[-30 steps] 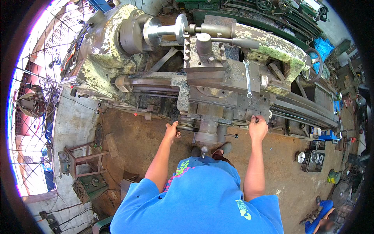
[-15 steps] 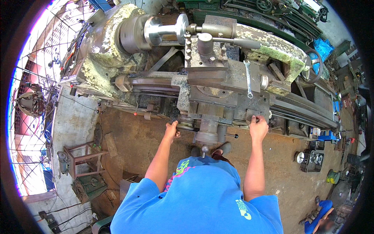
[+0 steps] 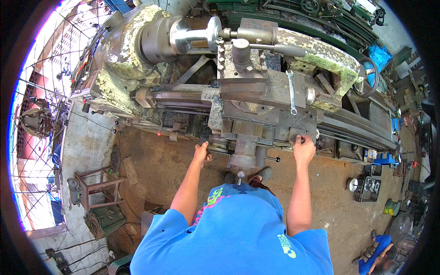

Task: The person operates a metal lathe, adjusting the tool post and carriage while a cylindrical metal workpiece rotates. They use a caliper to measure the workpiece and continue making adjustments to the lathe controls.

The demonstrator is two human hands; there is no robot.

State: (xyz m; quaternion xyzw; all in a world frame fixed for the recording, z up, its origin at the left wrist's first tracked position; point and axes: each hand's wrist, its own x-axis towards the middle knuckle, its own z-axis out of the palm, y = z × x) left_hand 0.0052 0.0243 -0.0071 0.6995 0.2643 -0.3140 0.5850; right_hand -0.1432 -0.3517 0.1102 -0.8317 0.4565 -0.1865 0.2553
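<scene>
A large worn lathe [image 3: 120,68] stands before me. Its chuck [image 3: 160,39] carries a shiny flanged metal workpiece [image 3: 212,34], with the tailstock centre [image 3: 227,33] at its right end. My left hand [image 3: 200,152] is closed round the rim or handle of a handwheel [image 3: 219,150] low on the carriage; the exact grip is partly hidden. My right hand [image 3: 304,149] is at the carriage's front right edge, fingers pinched on a small part that they hide. Between and beyond the hands sit the tool post [image 3: 241,52] and a combination spanner [image 3: 292,94] lying on the slide.
A black-knobbed lever [image 3: 277,159] and a ball-ended crank handle [image 3: 240,175] stick out toward me. Crates [image 3: 368,189] stand on the floor at right. Another person in blue [image 3: 376,256] is low at far right. A wooden stool frame [image 3: 98,188] stands at left.
The tool post and the spanner sit very slightly further left. Both hands keep the same places and grips.
</scene>
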